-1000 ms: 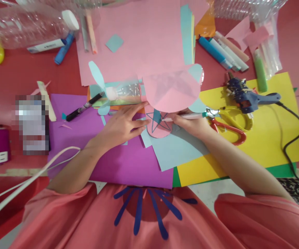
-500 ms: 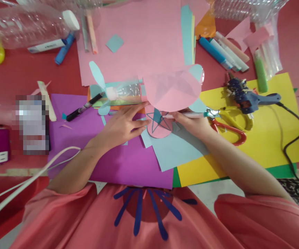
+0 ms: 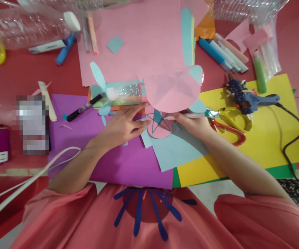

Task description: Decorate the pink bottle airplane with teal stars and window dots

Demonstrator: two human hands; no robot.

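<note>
My right hand is closed around a white marker with a teal end, its tip at a star drawn on a pink paper disc. Teal colour fills the upper middle part of the star. My left hand lies flat with fingers spread, its fingertips at the disc's left edge. Just beyond the disc lies a plastic bottle wrapped in pink paper, with light blue paper blades at its cap. Light blue paper lies under the disc.
Red and yellow scissors and a blue glue gun with a cord rest on yellow paper at right. A black pen lies on purple paper. Markers and clear bottles lie farther back.
The marker in my right hand has shifted very slightly at the star. My left hand stays in place.
</note>
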